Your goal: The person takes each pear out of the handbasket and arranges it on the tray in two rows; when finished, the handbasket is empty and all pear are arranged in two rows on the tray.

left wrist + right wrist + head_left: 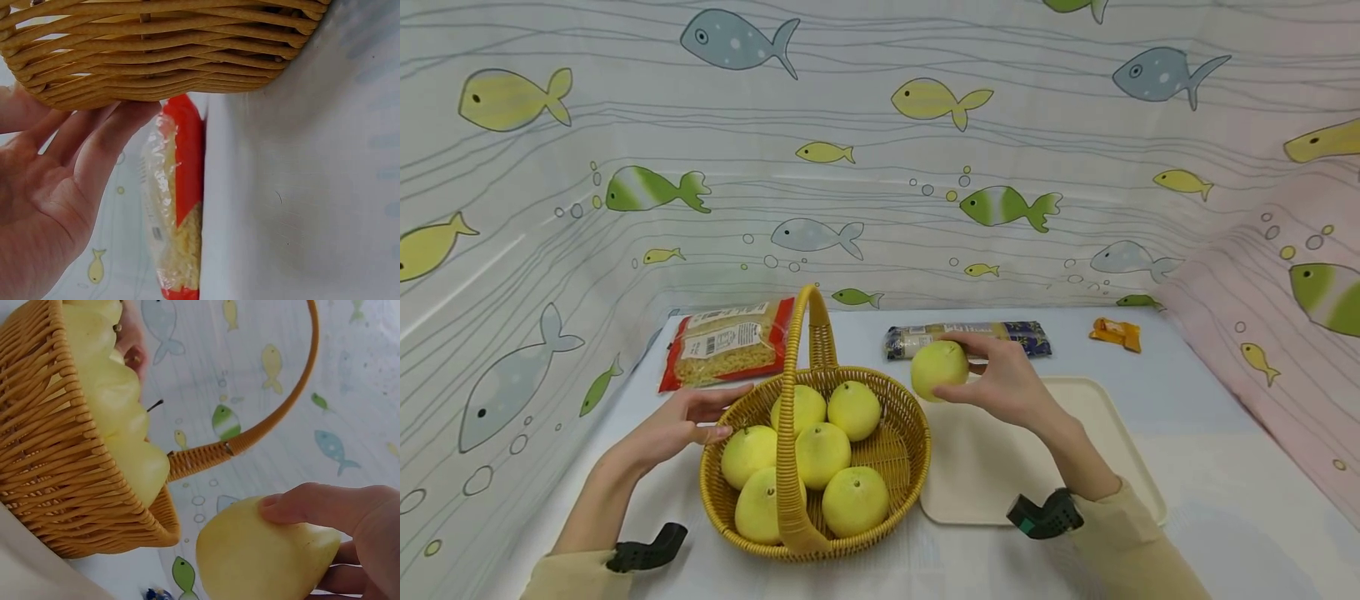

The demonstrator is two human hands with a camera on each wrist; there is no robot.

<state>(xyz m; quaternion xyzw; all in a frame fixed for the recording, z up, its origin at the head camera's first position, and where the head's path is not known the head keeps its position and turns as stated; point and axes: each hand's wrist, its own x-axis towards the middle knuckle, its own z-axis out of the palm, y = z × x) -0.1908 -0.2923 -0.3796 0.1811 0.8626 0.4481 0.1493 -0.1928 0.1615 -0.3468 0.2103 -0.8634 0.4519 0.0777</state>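
Note:
A woven wicker basket (904, 433) with a tall handle stands on the table and holds several yellow pears (822, 454). My right hand (1000, 379) grips one more yellow pear (938, 369) in the air, just right of the basket rim and above the cream tray (1120, 442). In the right wrist view the held pear (262, 556) shows under my thumb, with the basket (56, 481) to the left. My left hand (688, 417) rests with straight fingers against the basket's left wall; the left wrist view shows those fingers (94, 140) touching the weave (156, 50).
A red-edged bag of pasta (726, 342) lies behind the basket at the left. A long dark-ended packet (1022, 333) and a small orange packet (1116, 332) lie at the back. Fish-patterned curtains wall in the table on three sides.

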